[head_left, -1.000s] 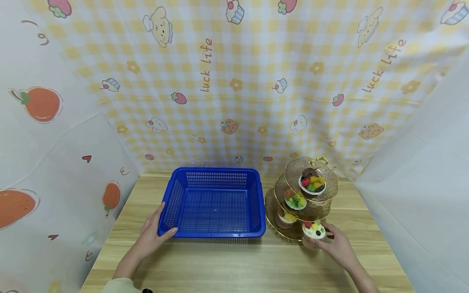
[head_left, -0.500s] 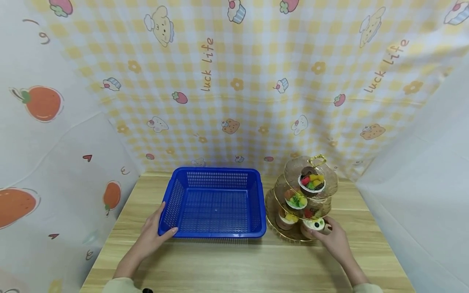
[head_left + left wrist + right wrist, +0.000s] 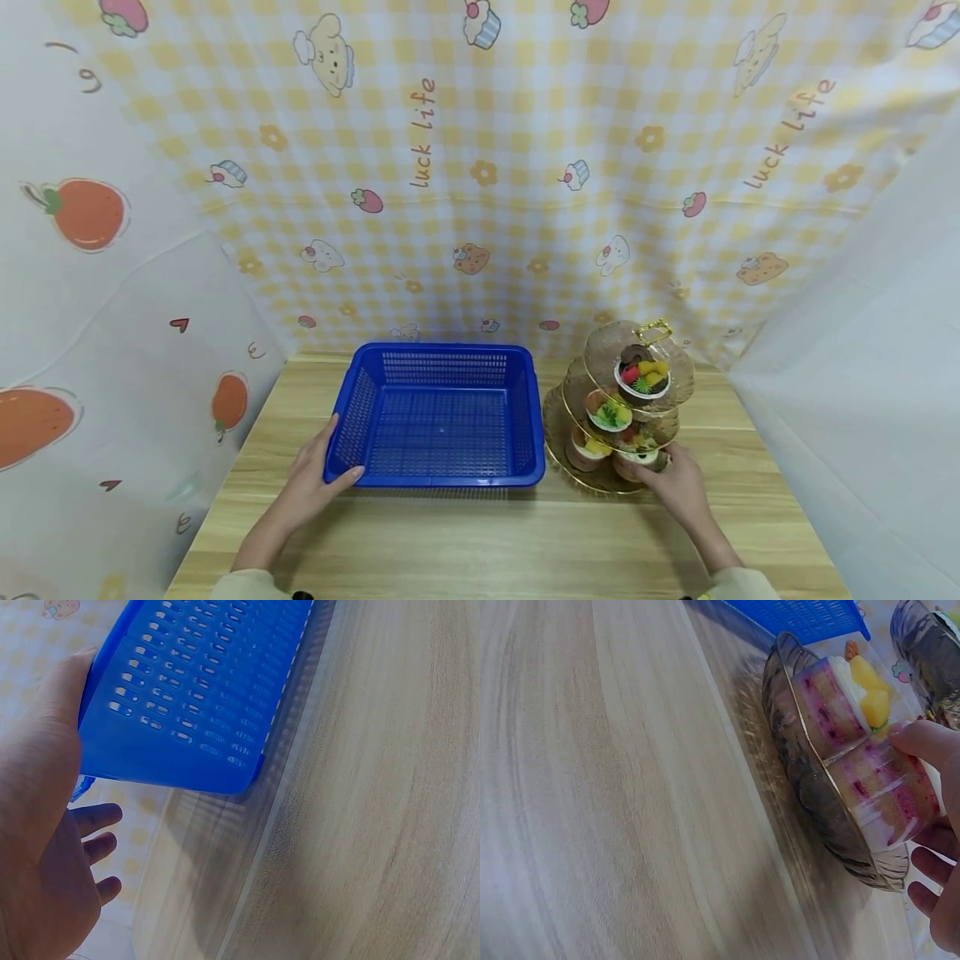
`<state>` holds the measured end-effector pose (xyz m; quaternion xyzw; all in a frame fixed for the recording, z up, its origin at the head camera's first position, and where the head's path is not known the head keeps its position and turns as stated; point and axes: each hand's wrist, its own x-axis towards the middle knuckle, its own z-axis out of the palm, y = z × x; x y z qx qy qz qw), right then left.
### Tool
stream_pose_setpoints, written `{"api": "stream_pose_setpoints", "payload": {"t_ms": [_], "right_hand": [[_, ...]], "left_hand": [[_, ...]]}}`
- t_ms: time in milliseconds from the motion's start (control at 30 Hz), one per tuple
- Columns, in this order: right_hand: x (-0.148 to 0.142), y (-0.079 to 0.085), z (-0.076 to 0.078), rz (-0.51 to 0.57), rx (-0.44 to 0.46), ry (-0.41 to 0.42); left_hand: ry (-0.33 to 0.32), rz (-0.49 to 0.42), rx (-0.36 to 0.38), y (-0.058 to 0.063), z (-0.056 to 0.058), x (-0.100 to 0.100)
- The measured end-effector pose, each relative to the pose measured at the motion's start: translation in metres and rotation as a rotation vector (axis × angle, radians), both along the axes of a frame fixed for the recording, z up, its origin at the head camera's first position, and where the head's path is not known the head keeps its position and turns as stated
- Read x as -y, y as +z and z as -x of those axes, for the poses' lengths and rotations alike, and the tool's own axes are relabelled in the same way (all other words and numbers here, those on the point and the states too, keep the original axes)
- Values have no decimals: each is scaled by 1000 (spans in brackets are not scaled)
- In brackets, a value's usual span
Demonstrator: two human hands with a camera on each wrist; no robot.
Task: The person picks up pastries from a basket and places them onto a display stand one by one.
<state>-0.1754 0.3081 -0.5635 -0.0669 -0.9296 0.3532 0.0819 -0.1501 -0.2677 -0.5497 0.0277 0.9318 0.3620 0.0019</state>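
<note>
A blue plastic basket (image 3: 442,433) stands on the table, and my left hand (image 3: 311,462) holds its front left corner, thumb on the front rim. In the left wrist view the other fingers (image 3: 101,847) hang beside the basket's wall. At the right stands a three-tier cake stand (image 3: 678,375) with gold edges. My right hand (image 3: 678,483) grips a clear cup of layered cake (image 3: 889,795) at the bottom tier, the thumb near its top. A second cake cup (image 3: 829,709) stands beside it. The middle tier partly hides both cups from above.
On the top tier sits a chocolate cup dessert with fruit (image 3: 642,379), and on the middle tier a fruit-topped cup (image 3: 609,413). The stand is close to the basket's right side. A patterned curtain (image 3: 480,250) hangs behind the wooden table (image 3: 450,550).
My right hand has moved the cake cup inward and slightly up the view, from the bottom tier's front edge to beneath the middle tier. My left hand and the basket stay put.
</note>
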Motion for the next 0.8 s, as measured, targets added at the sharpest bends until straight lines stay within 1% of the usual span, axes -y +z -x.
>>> {"api": "stream_pose_setpoints", "payload": {"t_ms": [233,400,667,800], "right_hand": [[0,-6,8,53,-18,-8],[1,-10,11,86,-12,-19],[-1,-18,15,104,-22,-8],[-1,-18,16,102,-26,0]], "left_hand": [[-1,-3,6,-1,1,-1],[2,-6,1,-2,1,-1],[2,-16,-8,-1,0,-1],[4,-13,-9,-1,0,-1]]}}
